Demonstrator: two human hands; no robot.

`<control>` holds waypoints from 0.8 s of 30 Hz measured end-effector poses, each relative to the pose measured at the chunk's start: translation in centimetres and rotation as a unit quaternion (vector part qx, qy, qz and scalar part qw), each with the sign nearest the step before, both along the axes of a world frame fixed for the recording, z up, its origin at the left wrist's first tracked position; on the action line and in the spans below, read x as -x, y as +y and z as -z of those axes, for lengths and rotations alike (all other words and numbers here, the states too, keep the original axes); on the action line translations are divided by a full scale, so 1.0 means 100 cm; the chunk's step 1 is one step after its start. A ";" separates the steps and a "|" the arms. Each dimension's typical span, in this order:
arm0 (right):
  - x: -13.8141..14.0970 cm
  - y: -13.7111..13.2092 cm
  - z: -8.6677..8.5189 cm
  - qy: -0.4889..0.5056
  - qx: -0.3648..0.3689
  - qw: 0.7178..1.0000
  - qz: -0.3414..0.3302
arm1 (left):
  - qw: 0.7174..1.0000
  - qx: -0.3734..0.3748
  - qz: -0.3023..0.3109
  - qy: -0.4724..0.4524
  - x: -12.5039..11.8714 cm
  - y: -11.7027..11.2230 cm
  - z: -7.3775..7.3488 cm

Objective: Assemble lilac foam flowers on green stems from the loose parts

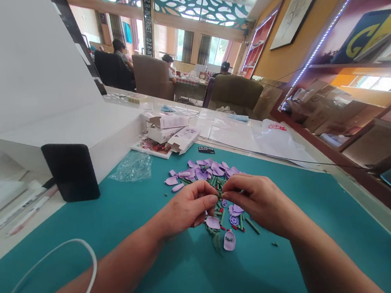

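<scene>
Both hands are working over the middle of the teal cutting mat. The left hand and right hand are closed to tight pinches, fingertips meeting on a small dark green piece. Fingers hide most of it, so its shape is unclear, and I can't tell whether it is joined to anything else. Just beyond the hands sits a loose heap of lilac petal pieces. Below and between them lie scattered green stem pieces, with a lilac printed petal and a round perforated lilac disc nearby. One stray stem piece lies off to the right. Progress, as far as visible: most parts are still loose, no finished assembly is on the mat, and the only work in hand is the pinched piece. Opened cardboard boxes sit past the mat's far edge, and a crumpled clear plastic bag lies on the mat near that edge. A black slab stands at the left. Seated people are visible far behind, with their hands too distant to read.
</scene>
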State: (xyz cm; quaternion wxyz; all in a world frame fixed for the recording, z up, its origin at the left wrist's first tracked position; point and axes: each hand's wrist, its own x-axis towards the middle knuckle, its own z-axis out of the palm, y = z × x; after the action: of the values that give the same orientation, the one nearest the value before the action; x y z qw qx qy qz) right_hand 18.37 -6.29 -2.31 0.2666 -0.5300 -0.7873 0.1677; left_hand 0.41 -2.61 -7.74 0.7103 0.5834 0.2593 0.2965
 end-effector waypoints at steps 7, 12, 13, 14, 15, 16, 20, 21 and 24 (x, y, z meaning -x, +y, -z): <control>-0.001 0.006 0.011 0.135 0.111 0.984 0.018 | 1.000 -0.014 -0.007 0.003 0.002 -0.002 -0.004; -0.001 0.006 0.013 0.153 0.099 0.983 0.025 | 1.000 -0.009 -0.005 0.004 0.001 -0.002 -0.004; 0.000 0.006 0.013 0.148 0.096 0.984 0.028 | 1.000 -0.006 -0.007 0.005 0.001 -0.001 -0.004; 0.000 0.005 0.013 0.143 0.093 0.985 0.032 | 1.000 -0.004 -0.008 0.005 0.001 -0.001 -0.003; 0.000 0.005 0.013 0.139 0.090 0.986 0.035 | 1.000 -0.002 -0.008 0.005 0.001 -0.001 -0.003; 0.000 0.005 0.013 0.135 0.090 0.986 0.036 | 1.000 -0.001 -0.008 0.007 0.001 -0.001 -0.004; 0.001 0.006 0.012 0.147 0.116 0.982 0.031 | 1.000 -0.008 -0.007 0.018 0.001 -0.002 -0.005; 0.002 0.006 0.012 0.157 0.127 0.979 0.027 | 1.000 -0.011 -0.009 0.021 0.001 -0.002 -0.005; 0.004 0.008 0.012 0.198 0.154 0.968 0.019 | 0.999 -0.017 -0.012 0.028 0.001 -0.003 -0.005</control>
State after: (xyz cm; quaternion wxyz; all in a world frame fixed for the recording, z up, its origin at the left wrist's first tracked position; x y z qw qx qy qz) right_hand 18.00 -5.54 -3.47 0.3359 -0.5354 -0.6733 0.3836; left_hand 0.32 -2.91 -7.20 0.6887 0.6006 0.2812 0.2932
